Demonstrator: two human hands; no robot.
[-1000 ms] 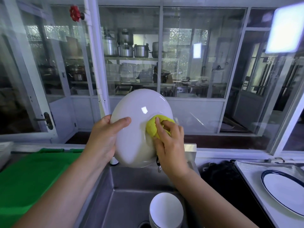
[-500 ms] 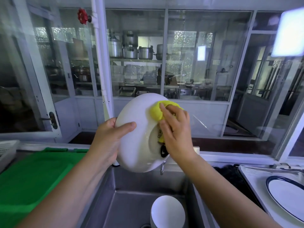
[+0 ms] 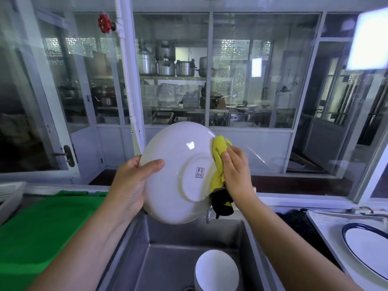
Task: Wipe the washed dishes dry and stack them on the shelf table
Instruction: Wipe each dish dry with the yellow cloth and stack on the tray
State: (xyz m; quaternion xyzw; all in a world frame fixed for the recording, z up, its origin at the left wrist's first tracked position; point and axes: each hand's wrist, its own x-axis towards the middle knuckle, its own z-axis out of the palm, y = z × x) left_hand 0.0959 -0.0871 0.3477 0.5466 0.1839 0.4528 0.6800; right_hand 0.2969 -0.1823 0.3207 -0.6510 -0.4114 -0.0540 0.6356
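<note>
Task is at an early to middle stage, by judgement: one dish [image 3: 178, 171] is under wiping and not yet stacked, white bowls [image 3: 216, 269] stand in the sink [image 3: 168, 238] awaiting drying, and a blue-rimmed plate [image 3: 369, 246] lies on a tray [image 3: 319, 223] right of the sink; whether that plate is dried cannot be told. No shelf table is identifiable. The dish is held on edge above the sink, underside toward the camera. It is white, glossy and deep, with a round foot ring and a small printed stamp inside it; no drops are discernible. The left hand [image 3: 130, 183] grips its left rim, thumb across the underside. The right hand [image 3: 237, 171] presses a yellow cloth [image 3: 219, 162] to the right rim with flat fingers, thumb hidden; the cloth's dark end hangs down. A green mat [image 3: 42, 227] lies left of the sink.
</note>
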